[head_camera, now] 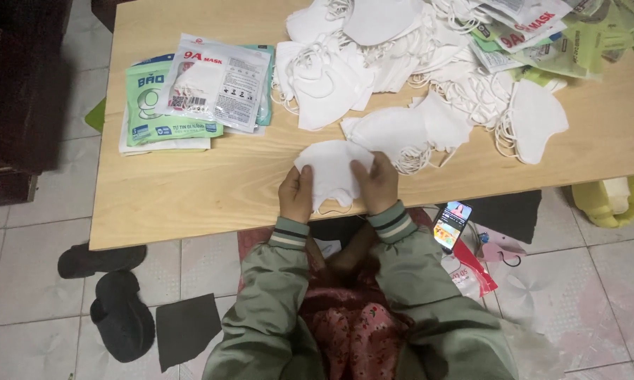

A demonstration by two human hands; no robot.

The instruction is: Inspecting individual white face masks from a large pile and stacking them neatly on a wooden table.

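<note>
A white folded fabric face mask [331, 165] lay at the near edge of the pale wooden table [190, 197], held flat between both hands. It appeared light, soft and limp, best taken by its side edges. The left hand [297, 193] pinched the left edge, the right hand [378, 183] the right, thumbs on top. Behind it lay a heap of loose white masks [401, 56] and sealed mask packets [197, 91]

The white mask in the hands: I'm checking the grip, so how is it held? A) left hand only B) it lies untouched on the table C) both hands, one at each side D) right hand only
C: the left hand and right hand each pinch one side of the white mask at the wooden table's near edge.
</note>
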